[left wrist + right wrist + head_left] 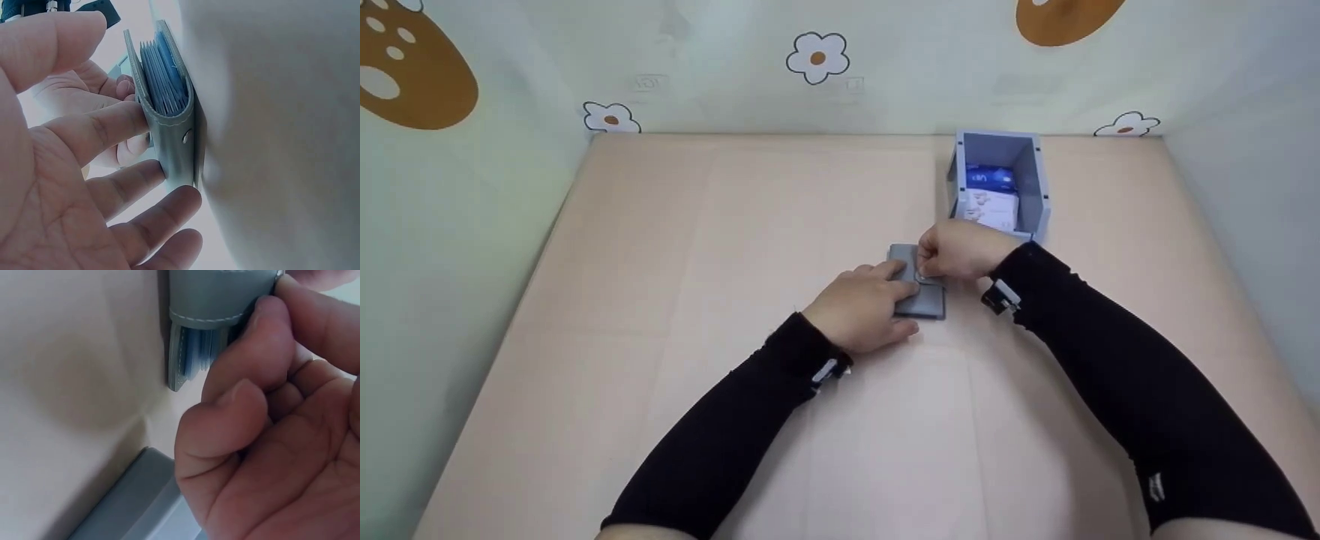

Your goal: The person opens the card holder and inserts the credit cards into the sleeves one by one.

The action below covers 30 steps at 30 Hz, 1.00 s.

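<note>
A grey stitched card holder (pixel 926 304) lies on the table in front of both hands, with a stack of cards (pixel 160 79) showing at its open edge in the left wrist view. My left hand (pixel 861 311) rests fingertips on its left side, the fingers fairly straight and the thumb apart. From the other side, my right hand (pixel 964 249) pinches the holder's closing strap (pixel 208 298) between thumb and index finger, near a small metal snap. The other fingers of that hand are curled in, and the thumb and index tips partly hide the strap's end.
A grey open bin (pixel 1042 187) stands just beyond the right hand. Inside are a blue packet (pixel 990 178) and a white printed box (pixel 992 208). Flower-patterned walls (pixel 720 82) border the beige table (pixel 607 247) at the back and sides.
</note>
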Each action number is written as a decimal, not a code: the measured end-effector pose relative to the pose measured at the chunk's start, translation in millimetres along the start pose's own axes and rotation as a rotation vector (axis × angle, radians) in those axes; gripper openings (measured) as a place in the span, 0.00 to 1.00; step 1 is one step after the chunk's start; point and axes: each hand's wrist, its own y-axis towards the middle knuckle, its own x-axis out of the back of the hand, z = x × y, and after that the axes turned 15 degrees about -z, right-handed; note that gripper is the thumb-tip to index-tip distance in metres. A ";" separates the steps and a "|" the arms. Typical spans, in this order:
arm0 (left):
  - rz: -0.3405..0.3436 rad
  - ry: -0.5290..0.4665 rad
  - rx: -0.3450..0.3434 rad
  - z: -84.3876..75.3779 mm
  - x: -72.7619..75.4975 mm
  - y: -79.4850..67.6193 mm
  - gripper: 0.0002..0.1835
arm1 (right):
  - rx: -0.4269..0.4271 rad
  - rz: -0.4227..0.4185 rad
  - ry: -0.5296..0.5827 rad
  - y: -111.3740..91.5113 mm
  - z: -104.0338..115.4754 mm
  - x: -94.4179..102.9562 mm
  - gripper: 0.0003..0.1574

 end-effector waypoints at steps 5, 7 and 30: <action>-0.007 0.008 -0.004 0.0 -0.1 0.1 0.34 | -0.003 -0.017 -0.004 -0.9 0.9 0.7 0.07; -0.007 0.008 -0.004 0.1 -0.3 0.4 0.34 | -0.002 -0.025 -0.004 -1.2 0.8 0.9 0.07; 0.003 0.003 -0.007 0.0 0.9 0.7 0.33 | -0.078 -0.057 -0.022 -0.9 6.2 1.3 0.11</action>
